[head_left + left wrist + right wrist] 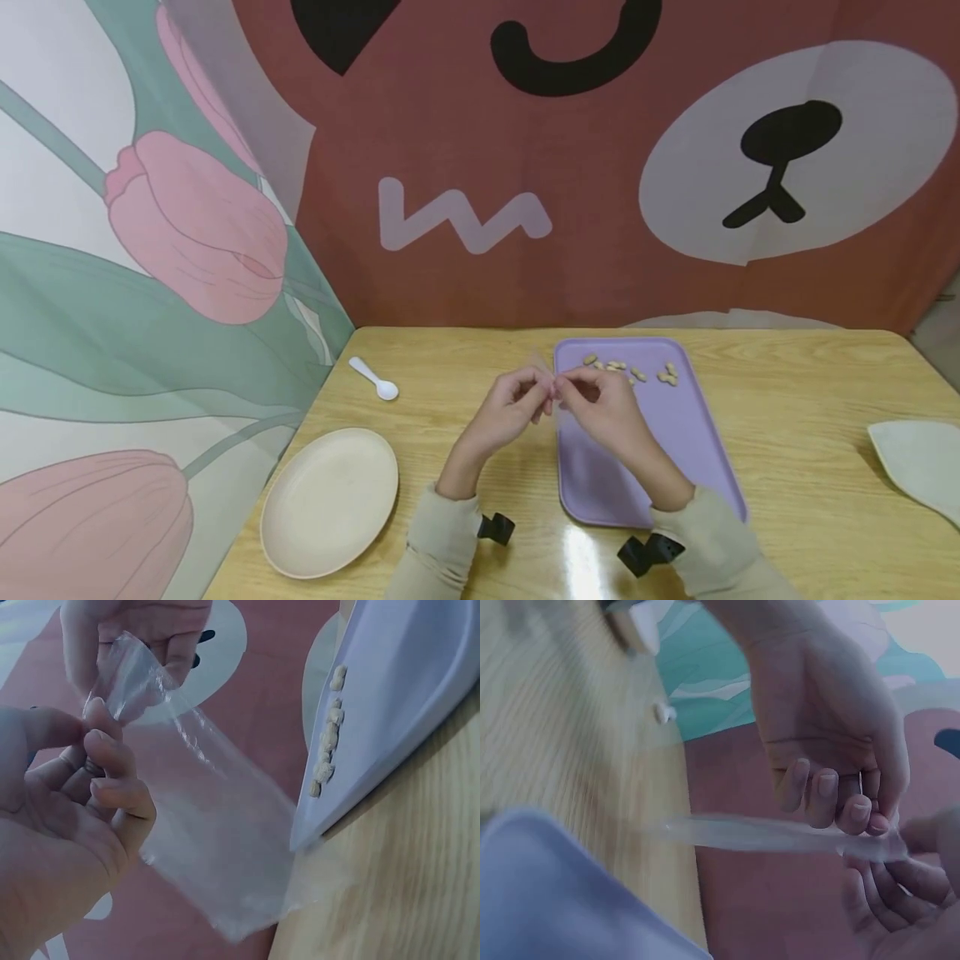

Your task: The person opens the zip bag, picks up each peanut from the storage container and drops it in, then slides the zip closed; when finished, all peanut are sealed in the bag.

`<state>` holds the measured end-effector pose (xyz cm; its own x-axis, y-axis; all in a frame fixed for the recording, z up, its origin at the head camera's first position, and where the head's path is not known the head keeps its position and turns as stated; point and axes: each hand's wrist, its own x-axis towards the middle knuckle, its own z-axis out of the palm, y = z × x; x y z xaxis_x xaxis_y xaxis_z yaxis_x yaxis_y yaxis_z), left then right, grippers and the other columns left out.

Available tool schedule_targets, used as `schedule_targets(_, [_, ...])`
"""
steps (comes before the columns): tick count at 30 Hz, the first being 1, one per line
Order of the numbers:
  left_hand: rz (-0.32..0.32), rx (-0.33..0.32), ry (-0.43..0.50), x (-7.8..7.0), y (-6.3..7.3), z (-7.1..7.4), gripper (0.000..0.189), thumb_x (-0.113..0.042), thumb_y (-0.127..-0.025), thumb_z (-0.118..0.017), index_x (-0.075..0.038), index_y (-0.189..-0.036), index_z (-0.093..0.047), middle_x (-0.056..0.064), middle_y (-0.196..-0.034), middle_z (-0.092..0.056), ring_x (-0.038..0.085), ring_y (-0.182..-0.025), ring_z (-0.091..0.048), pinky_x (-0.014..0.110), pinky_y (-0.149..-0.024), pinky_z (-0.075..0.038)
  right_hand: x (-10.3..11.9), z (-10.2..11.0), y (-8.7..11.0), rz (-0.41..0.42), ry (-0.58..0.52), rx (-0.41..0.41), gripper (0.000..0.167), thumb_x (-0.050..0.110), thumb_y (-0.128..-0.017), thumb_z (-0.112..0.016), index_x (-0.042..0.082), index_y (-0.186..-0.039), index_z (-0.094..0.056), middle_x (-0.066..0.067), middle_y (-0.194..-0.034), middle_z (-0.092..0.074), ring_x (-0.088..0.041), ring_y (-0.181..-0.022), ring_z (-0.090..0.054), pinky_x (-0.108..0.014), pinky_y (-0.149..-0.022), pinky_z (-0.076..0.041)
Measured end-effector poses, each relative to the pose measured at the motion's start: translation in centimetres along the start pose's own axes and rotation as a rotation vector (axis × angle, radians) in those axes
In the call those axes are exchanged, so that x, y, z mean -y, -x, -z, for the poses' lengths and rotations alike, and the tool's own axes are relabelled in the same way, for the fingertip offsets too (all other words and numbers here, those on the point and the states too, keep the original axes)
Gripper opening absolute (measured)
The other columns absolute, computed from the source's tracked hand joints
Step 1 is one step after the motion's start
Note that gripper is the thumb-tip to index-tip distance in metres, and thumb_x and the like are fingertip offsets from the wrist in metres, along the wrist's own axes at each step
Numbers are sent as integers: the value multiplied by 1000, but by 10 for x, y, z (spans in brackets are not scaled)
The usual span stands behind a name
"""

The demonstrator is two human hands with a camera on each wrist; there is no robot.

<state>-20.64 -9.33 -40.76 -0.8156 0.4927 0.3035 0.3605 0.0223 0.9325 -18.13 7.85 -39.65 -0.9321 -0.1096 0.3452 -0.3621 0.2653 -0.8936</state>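
A clear plastic bag (225, 832) hangs between my two hands, its upper edge pinched by both. My left hand (512, 406) grips one side of that edge between thumb and fingertips. The right hand (603, 406) pinches the edge close beside it, over the left rim of the purple tray (637, 467). In the left wrist view the bag spreads downward, see-through, with nothing visible inside. From the right wrist view it appears edge-on as a thin strip (780, 834). Several peanuts (667, 374) lie at the tray's far end, partly hidden behind the right hand.
On the left of the wooden table (465, 358) are a round cream plate (330, 504) and a white spoon (373, 379). A pale leaf-shaped dish (922, 467) lies at the right edge. Printed cloths (465, 108) hang behind and to the left.
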Motion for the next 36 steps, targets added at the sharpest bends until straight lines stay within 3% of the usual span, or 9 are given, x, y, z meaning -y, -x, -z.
schedule_targets(6, [35,-40,-45,6,-1,-2,27,-7,-103,-45,5,-82,-57,6,-68,-53,11,-56,-46,23,-52,-39,0,-2,-2,93,207,-21,11,5,-94,-66,2,-93,-76,-1,-79,-70,-13,-68,-62,-26,-60,-51])
schedule_targets(12, [74,-72,-158,5,0,-1,23,-3,-93,-48,-6,-70,-54,-1,-59,-49,9,-48,-38,23,-46,-33,-4,-1,-3,64,252,-6,13,2,-92,-64,3,-85,-74,1,-71,-65,-12,-62,-57,-27,-57,-47])
schedule_targets(19, [123,-166,-286,-3,6,12,25,-5,-90,-50,-9,-65,-50,-4,-54,-37,8,-48,-32,24,-47,-30,-17,11,-4,14,366,-114,9,0,-86,-66,2,-81,-74,0,-68,-66,-13,-62,-59,-31,-60,-48])
schedule_targets(25, [122,-106,-376,-7,7,21,24,-11,-94,-50,-11,-72,-60,-3,-58,-47,9,-49,-40,24,-48,-36,-14,14,-6,33,360,-40,11,3,-87,-65,2,-85,-76,0,-71,-68,-15,-64,-62,-33,-62,-51])
schedule_targets(29, [73,-126,-402,-4,8,22,10,-15,-94,-65,-6,-93,-69,4,-78,-62,20,-68,-57,33,-60,-48,-9,14,-8,48,382,-38,12,2,-88,-65,3,-84,-77,0,-71,-69,-14,-64,-62,-33,-60,-50])
schedule_targets(30, [61,-132,-424,-3,8,21,19,-18,-90,-72,-5,-104,-69,6,-90,-65,22,-80,-60,36,-68,-50,-8,14,-9,54,388,-41,13,2,-87,-65,4,-84,-77,0,-71,-69,-13,-64,-62,-32,-60,-50])
schedule_targets(32, [40,-128,-491,0,7,17,57,-22,-79,-85,-4,-128,-61,9,-119,-63,27,-109,-57,45,-88,-48,-6,13,-11,70,396,-49,13,1,-86,-65,4,-83,-77,1,-69,-68,-13,-63,-62,-32,-60,-49])
schedule_targets(34, [31,-95,-569,3,5,11,92,-28,-70,-92,-7,-147,-45,10,-144,-49,29,-133,-43,53,-104,-37,-5,12,-11,84,397,-42,12,1,-85,-66,4,-83,-77,1,-68,-68,-12,-62,-61,-32,-59,-49])
schedule_targets(36, [11,-67,-630,5,3,6,110,-32,-65,-95,-8,-153,-34,7,-155,-37,28,-143,-31,54,-112,-26,-3,11,-11,92,392,-24,12,2,-85,-66,3,-83,-77,2,-68,-68,-12,-62,-61,-33,-60,-50])
